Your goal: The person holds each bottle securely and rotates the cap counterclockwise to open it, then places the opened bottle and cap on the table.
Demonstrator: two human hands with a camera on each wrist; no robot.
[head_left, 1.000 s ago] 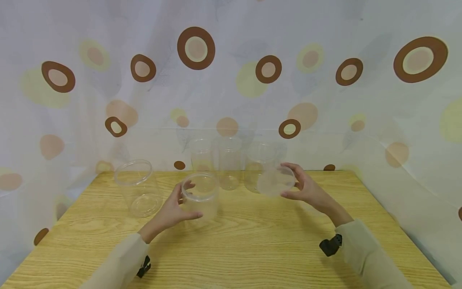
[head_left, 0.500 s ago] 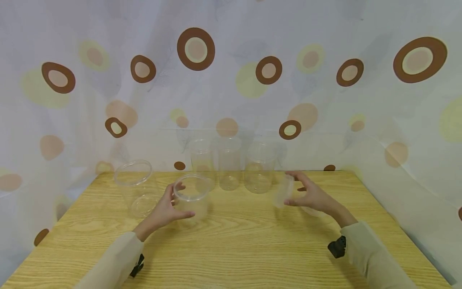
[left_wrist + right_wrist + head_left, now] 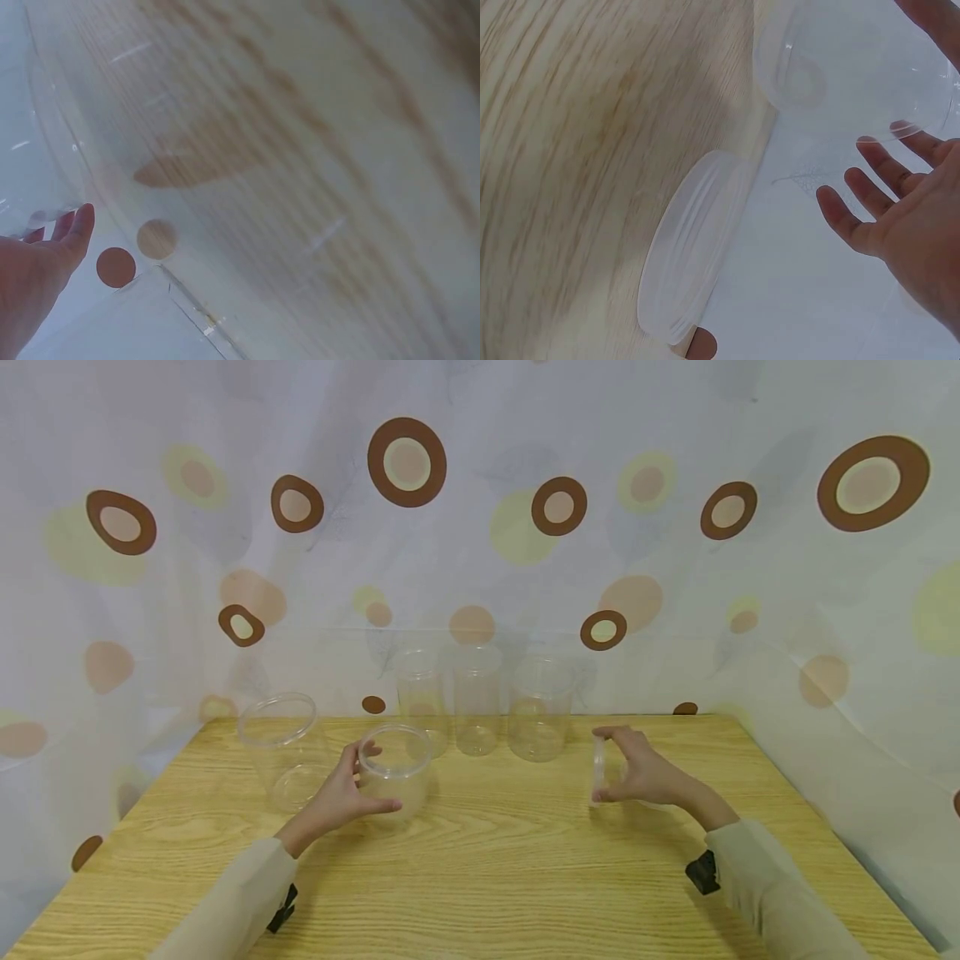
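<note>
In the head view a clear plastic jar [image 3: 395, 781], lidless at the top, is gripped from its left side by my left hand [image 3: 347, 793], thumb in front and fingers behind. The left wrist view catches my left hand [image 3: 37, 277] at its left edge, fingertips on clear plastic. My right hand [image 3: 643, 770] pinches a translucent round lid [image 3: 598, 768] by its rim, thumb below and fingers above; the lid stands on edge. Seen by the right wrist camera, the held lid [image 3: 847, 67] lies between thumb and fingers. A second lid [image 3: 694, 247] rests on the table, mostly hidden behind the right hand in the head view.
A wide clear jar [image 3: 281, 747] stands left of my left hand. At the back are three more clear jars: a left one [image 3: 422, 693], a middle one [image 3: 477, 702] and a wider right one [image 3: 540, 710]. A patterned sheet [image 3: 480, 560] rises behind the wooden table [image 3: 480, 893].
My right hand has moved right and lower, turning the lid from facing the camera to edge-on. My left hand has shifted slightly left with the jar.
</note>
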